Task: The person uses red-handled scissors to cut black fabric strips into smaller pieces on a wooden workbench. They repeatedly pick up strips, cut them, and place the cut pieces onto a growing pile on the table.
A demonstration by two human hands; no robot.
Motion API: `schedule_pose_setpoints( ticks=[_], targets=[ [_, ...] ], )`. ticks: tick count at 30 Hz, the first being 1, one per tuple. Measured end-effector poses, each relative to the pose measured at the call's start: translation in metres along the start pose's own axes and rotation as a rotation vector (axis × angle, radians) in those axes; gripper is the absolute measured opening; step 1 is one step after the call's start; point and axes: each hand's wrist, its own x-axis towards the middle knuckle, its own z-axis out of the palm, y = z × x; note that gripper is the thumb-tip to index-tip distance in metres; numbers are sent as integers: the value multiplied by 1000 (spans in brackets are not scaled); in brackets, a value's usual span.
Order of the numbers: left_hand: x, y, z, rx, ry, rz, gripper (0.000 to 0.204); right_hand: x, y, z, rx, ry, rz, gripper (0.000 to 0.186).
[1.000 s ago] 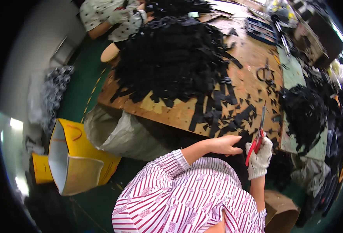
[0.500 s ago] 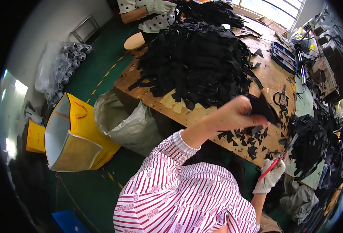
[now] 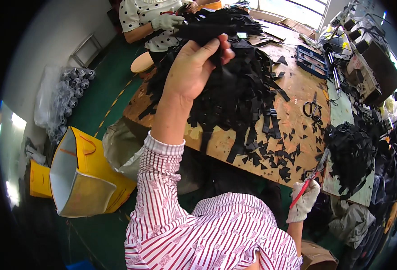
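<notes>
My bare left hand [image 3: 190,69] is raised over the large pile of black strips [image 3: 234,90] on the wooden table. Its thumb and fingers are closed on a black fabric strip [image 3: 203,33], partly blurred. At the table's near right corner, my right hand [image 3: 305,200], in a white knit glove, grips red-handled scissors [image 3: 301,195]. Their metal blades point up and away, toward the table. Small black triangular offcuts [image 3: 284,173] lie scattered along the near right part of the table [image 3: 248,170].
Another person's gloved hand [image 3: 167,21] works across the pile. Black-handled scissors [image 3: 312,110] and a blue tray [image 3: 312,63] lie on the right. A bundle of black strips [image 3: 352,155] rests on a side board. A yellow bag [image 3: 87,155] and grey sack [image 3: 117,148] stand left.
My left hand has swung left and away from the near right offcuts, up over the pile with black fabric. The right hand keeps the scissors. The view has shifted slightly.
</notes>
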Motion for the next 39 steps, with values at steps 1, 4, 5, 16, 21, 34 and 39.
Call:
schedule_pose_setpoints(
  ticks=[1, 4, 5, 16, 21, 34, 39],
  targets=[
    [0, -1, -9, -11, 46, -44, 12, 0, 5, 0, -15, -9, -15, 31],
    [-2, -15, -34, 43, 40, -173, 6, -2, 8, 1, 5, -35, -16, 32],
    [-3, -24, -41, 36, 36, -182, 7, -2, 9, 1, 21, -41, -8, 32],
    [66, -135, -79, 602, 277, -106, 33, 2, 2, 6, -28, -92, 168, 35],
    [136, -177, -95, 1548, 199, 169, 51, 6, 10, 13, -7, -83, 196, 39],
    [87, -218, -72, 1758, -141, 213, 35, 22, 30, 24, 52, -51, 355, 43],
    [39, -223, -61, 1623, -276, 277, 32, 19, 19, 34, 46, -126, 345, 42]
  ],
)
